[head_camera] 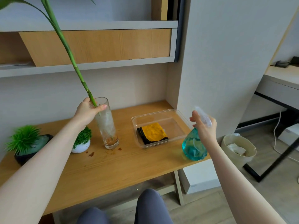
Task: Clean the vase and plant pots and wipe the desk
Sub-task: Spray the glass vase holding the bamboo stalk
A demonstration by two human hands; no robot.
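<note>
1. Our left hand [88, 110] wraps the rim of the tall glass vase [107, 125], thumb and fingers curled round it and round the green stalk [69, 52] that leans out toward 11 o'clock.
2. Our right hand [204, 126] grips the neck of the teal spray bottle [193, 147], forefinger stretched ahead of the clear nozzle; the bottle hangs at the surface's 3 o'clock edge.
3. The vase tilts slightly, its base on the wooden surface [123, 165]; brown residue sits in its bottom, and brown spots [91, 154] lie just beside it at 7 o'clock.
4. At 9 o'clock of the vase stands a white pot [80, 147] of small greenery, and farther left a dark pot [32, 147] with spiky leaves.
5. Between our hands sits a clear tray [178, 116] holding a folded yellow-and-black cloth [153, 132].
6. Open wood lies toward the near edge; a wall closes the far side.
7. A waste bin [238, 147] stands on the floor at 3 o'clock.
</note>
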